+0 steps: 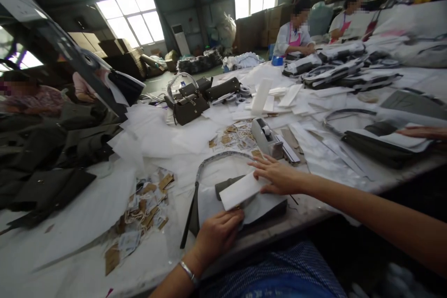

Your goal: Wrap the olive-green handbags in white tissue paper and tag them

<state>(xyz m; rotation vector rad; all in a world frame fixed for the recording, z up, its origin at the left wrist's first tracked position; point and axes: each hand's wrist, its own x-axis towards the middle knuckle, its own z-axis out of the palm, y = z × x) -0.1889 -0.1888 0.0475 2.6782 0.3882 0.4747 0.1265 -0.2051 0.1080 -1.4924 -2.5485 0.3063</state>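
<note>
On the near table edge lies a dark olive handbag with white wrapping sheet over its front. Its arched handle, covered in clear wrap, stands up behind it, and a dark strap hangs at its left. A flat white padding strip rests slantwise over the bag. My right hand grips the strip's upper right end, thumb low and fingers stretched over it. At the bag's lower left, my left hand has its fingers curled on the bag, close to the strip's lower end; its fingertips are partly hidden.
A grey tape dispenser stands behind the bag. Brown tags with strings lie to the left. Dark bags and white strips sit farther back. Another person's hand touches a bag at right. Co-workers sit across the table.
</note>
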